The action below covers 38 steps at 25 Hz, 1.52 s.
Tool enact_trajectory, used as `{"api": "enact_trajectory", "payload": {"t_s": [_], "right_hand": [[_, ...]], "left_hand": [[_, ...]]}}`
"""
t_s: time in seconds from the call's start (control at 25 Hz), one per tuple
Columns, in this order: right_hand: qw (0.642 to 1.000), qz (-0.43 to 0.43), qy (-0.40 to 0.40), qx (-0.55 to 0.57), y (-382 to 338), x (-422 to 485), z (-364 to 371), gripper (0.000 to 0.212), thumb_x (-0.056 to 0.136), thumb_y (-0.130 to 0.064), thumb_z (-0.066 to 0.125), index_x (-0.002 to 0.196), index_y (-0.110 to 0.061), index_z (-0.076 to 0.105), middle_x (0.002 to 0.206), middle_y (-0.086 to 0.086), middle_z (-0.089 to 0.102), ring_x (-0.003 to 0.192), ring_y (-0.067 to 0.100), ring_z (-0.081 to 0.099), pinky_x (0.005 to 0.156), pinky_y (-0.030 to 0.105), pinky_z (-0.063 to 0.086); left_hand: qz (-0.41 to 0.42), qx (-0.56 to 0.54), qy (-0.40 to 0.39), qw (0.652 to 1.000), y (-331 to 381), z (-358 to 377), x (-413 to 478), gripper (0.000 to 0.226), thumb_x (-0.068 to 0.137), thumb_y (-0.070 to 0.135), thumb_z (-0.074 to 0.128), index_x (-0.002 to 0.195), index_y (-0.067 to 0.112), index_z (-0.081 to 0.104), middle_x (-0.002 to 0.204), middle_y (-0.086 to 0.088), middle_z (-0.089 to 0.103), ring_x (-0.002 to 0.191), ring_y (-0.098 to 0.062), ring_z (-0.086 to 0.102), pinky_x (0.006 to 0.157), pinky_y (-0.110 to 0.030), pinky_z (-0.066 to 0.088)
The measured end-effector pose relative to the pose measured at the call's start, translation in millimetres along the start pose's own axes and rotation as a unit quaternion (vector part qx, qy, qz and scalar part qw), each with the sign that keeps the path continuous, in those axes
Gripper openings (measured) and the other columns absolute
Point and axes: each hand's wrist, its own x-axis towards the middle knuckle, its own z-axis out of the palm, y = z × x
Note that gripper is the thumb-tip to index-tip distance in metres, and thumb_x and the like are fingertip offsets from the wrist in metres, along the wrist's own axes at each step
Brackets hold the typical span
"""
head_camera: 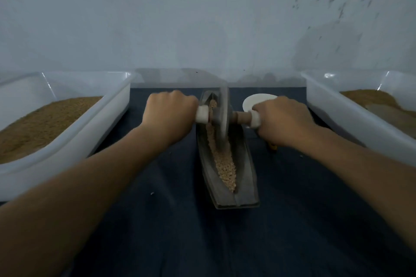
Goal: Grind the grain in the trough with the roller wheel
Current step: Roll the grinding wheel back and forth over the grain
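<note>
The roller wheel point(223, 117) is smeared by blur and hides the trough's point(245, 164) far end. The left hand point(170, 114) and right hand point(282, 120) cover the ends of its handle point(243, 117). The right hand also hides part of a white disc point(258, 99) and most of a small yellowish thing point(273, 148), which is unidentifiable. The left tub point(67, 153) and right tub point(351, 123) are cut off by the edges.

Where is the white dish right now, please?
In the head view, the white dish lies on the dark cloth right of the trough, just behind the right hand.
</note>
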Motion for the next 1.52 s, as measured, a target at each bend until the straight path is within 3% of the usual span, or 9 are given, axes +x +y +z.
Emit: {"api": "enact_trajectory", "payload": {"t_s": [0.2, 0.28, 0.44, 0.68, 0.84, 1.0, 1.24, 1.36, 1.52], "right_hand": [[0.978, -0.1, 0.174, -0.058, 14, -36, -6, 0.018, 0.06, -0.049, 0.054, 0.067, -0.034, 0.046, 0.054, -0.017, 0.011, 0.042, 0.006, 0.01, 0.05, 0.013, 0.007], [0.986, -0.072, 0.126, -0.079, 2, -14, -3, 0.012, 0.066, -0.041, 0.058, 0.067, -0.033, 0.049, 0.051, -0.014, 0.026, 0.041, 0.007, 0.023, 0.046, 0.017, 0.015], [0.999, 0.026, -0.026, -0.007, -9, 30, 6, 0.007, 0.087, -0.037, 0.066, 0.087, -0.032, 0.062, 0.079, -0.006, 0.059, 0.069, 0.019, 0.054, 0.056, 0.029, 0.036], [0.985, -0.094, 0.145, -0.025, 17, -49, 1, 0.015, 0.064, -0.047, 0.057, 0.075, -0.037, 0.057, 0.053, -0.016, 0.022, 0.04, 0.011, 0.027, 0.043, 0.016, 0.018], [0.991, -0.035, 0.113, -0.06, 5, -23, 1, 0.016, 0.064, -0.04, 0.069, 0.07, -0.034, 0.056, 0.054, -0.015, 0.026, 0.042, 0.008, 0.028, 0.045, 0.016, 0.018], [0.999, 0.0, 0.003, -0.032, -12, 24, -5, 0.008, 0.086, -0.037, 0.067, 0.089, -0.031, 0.063, 0.08, -0.006, 0.06, 0.07, 0.019, 0.054, 0.058, 0.028, 0.037], [0.985, -0.097, 0.143, -0.015, 16, -55, -9, 0.02, 0.071, -0.055, 0.059, 0.077, -0.036, 0.059, 0.055, -0.016, 0.019, 0.041, 0.015, 0.031, 0.05, 0.016, 0.01], [0.989, -0.05, 0.134, -0.025, 11, -35, 3, 0.018, 0.068, -0.047, 0.066, 0.071, -0.032, 0.057, 0.055, -0.015, 0.02, 0.043, 0.014, 0.028, 0.049, 0.017, 0.01], [1.0, 0.007, -0.012, -0.001, -7, 31, 3, 0.009, 0.085, -0.034, 0.067, 0.087, -0.03, 0.059, 0.083, -0.004, 0.061, 0.071, 0.02, 0.056, 0.06, 0.03, 0.04]], "left_hand": [[0.014, -0.056, 0.062, 0.996, -7, -1, -58, 0.038, 0.059, 0.022, 0.071, 0.065, 0.022, 0.033, 0.049, 0.006, 0.026, 0.042, -0.014, 0.011, 0.051, -0.019, 0.005], [-0.032, -0.02, 0.008, 0.999, -1, 5, -43, 0.032, 0.068, 0.021, 0.072, 0.068, 0.021, 0.04, 0.054, 0.006, 0.022, 0.042, -0.015, 0.013, 0.047, -0.022, 0.009], [-0.041, -0.031, -0.051, 0.997, 4, 3, 20, 0.008, 0.09, 0.023, 0.061, 0.095, 0.017, 0.061, 0.076, -0.004, 0.051, 0.074, -0.029, 0.06, 0.058, -0.034, 0.036], [0.026, -0.055, 0.072, 0.996, -1, -9, -58, 0.039, 0.061, 0.022, 0.068, 0.068, 0.022, 0.03, 0.052, 0.007, 0.023, 0.04, -0.014, 0.014, 0.049, -0.02, 0.006], [-0.013, -0.027, 0.013, 0.999, 1, -2, -35, 0.03, 0.07, 0.019, 0.066, 0.068, 0.021, 0.036, 0.054, 0.005, 0.026, 0.042, -0.015, 0.018, 0.046, -0.022, 0.01], [-0.067, -0.05, -0.057, 0.995, 4, 7, 9, 0.005, 0.091, 0.019, 0.055, 0.088, 0.018, 0.053, 0.072, 0.0, 0.046, 0.061, -0.022, 0.044, 0.056, -0.033, 0.034], [0.03, -0.048, 0.095, 0.994, -5, -5, -59, 0.034, 0.061, 0.024, 0.062, 0.068, 0.024, 0.029, 0.05, 0.006, 0.03, 0.039, -0.019, 0.021, 0.051, -0.02, 0.006], [0.003, -0.009, 0.027, 1.0, -1, 0, -40, 0.026, 0.065, 0.02, 0.065, 0.066, 0.02, 0.04, 0.051, 0.002, 0.037, 0.039, -0.022, 0.032, 0.047, -0.022, 0.015], [-0.043, -0.033, -0.09, 0.994, 3, 1, 29, 0.011, 0.091, 0.024, 0.057, 0.099, 0.023, 0.065, 0.09, -0.005, 0.062, 0.084, -0.031, 0.064, 0.063, -0.036, 0.041]]}}
